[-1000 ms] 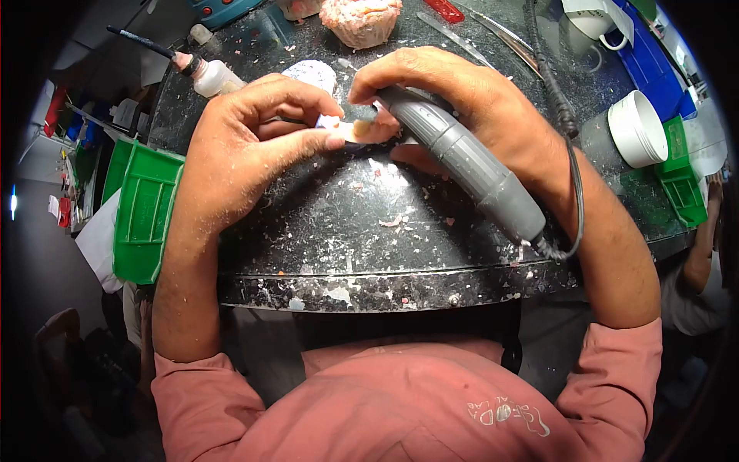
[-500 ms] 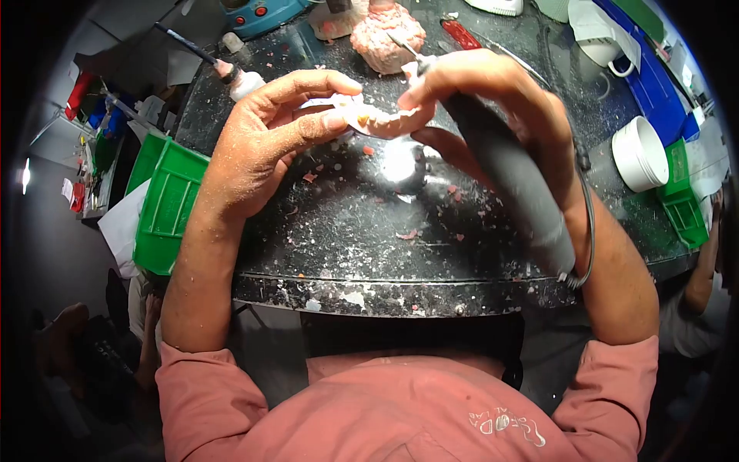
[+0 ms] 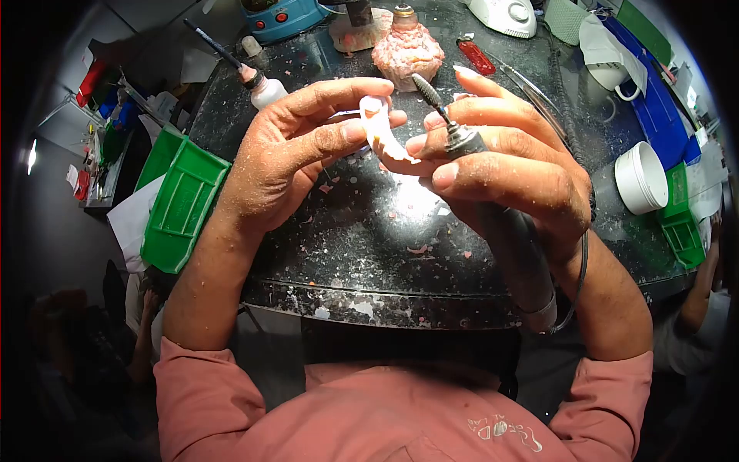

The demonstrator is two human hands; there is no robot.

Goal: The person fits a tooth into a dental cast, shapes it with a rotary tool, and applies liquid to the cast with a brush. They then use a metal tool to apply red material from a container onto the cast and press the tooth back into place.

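Note:
Powder-dusted, my left hand [image 3: 296, 142] pinches one end of a pale pink, curved denture [image 3: 389, 146] between thumb and fingers. My right hand [image 3: 516, 154] is wrapped round a dark rotary handpiece [image 3: 517, 246], whose body slants down toward my wrist. Its dark, ridged bur [image 3: 426, 88] points up and to the left, apart from the denture. Fingertips of the right hand meet the denture's lower right end. Glare washes out the denture's fine detail.
Pink shavings litter the dark tabletop [image 3: 354, 254]. Behind my hands stand a lumpy pink mound [image 3: 408, 58], a red-handled tool [image 3: 476, 58] and a white bottle [image 3: 267, 91]. Green bins [image 3: 185, 204] flank the left side; a white tub [image 3: 640, 177] is at right. People sit at both sides.
The denture has turned from roughly level to steeply slanted. My right hand has rotated, bringing the handpiece's bur into plain view beside it. The whole view has shifted slightly.

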